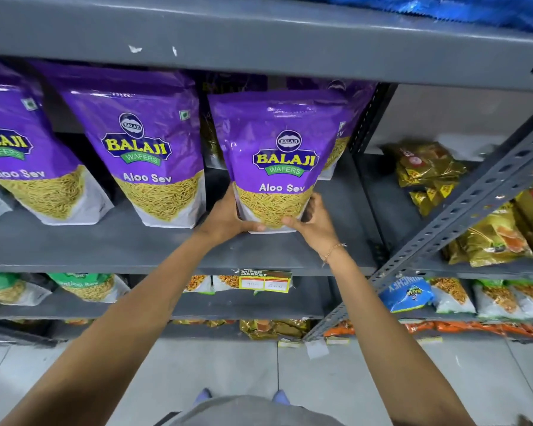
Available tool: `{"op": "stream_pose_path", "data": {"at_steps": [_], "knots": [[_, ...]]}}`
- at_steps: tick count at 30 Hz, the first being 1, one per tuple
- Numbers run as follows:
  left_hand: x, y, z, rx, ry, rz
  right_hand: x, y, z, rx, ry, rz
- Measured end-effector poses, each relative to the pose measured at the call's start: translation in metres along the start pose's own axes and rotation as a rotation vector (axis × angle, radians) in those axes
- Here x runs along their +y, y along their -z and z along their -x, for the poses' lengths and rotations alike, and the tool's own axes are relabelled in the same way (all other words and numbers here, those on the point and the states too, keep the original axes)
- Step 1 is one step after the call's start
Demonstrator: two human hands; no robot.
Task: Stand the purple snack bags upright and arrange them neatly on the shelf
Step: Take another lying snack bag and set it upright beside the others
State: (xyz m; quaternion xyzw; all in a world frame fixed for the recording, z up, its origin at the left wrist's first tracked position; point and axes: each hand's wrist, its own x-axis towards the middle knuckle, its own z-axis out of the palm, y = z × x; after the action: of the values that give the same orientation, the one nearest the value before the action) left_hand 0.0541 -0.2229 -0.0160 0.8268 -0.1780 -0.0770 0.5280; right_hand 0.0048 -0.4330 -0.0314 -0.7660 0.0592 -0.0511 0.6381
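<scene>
Purple Balaji Aloo Sev snack bags stand on a grey metal shelf (pixel 130 244). I hold the right-hand bag (pixel 282 155) upright by its base, my left hand (pixel 228 216) on its lower left corner and my right hand (pixel 314 221) on its lower right. A second bag (pixel 145 149) stands to its left, and a third bag (pixel 22 149) at the left edge; both lean to the left. More purple bags (pixel 342 124) are half hidden behind the held one.
The shelf above (pixel 259 35) hangs low over the bag tops. A slanted perforated steel brace (pixel 462 210) crosses at the right, with yellow-gold packets (pixel 428 170) beyond it. Lower shelves hold green, white and blue snack packs. A price tag (pixel 265 281) hangs on the shelf edge.
</scene>
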Motion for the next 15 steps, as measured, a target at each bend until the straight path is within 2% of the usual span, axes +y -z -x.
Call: {"op": "stream_pose_path", "data": {"at_steps": [8, 13, 15], "knots": [[0.013, -0.025, -0.003, 0.032, 0.019, 0.033, -0.004, 0.019, 0.006, -0.008, -0.009, -0.028], [0.038, -0.075, -0.014, 0.002, 0.022, 0.068, 0.001, 0.065, 0.017, 0.049, -0.006, -0.134], [0.045, -0.090, -0.019, -0.030, 0.010, 0.065, 0.000, 0.076, 0.021, 0.130, -0.018, -0.224]]}}
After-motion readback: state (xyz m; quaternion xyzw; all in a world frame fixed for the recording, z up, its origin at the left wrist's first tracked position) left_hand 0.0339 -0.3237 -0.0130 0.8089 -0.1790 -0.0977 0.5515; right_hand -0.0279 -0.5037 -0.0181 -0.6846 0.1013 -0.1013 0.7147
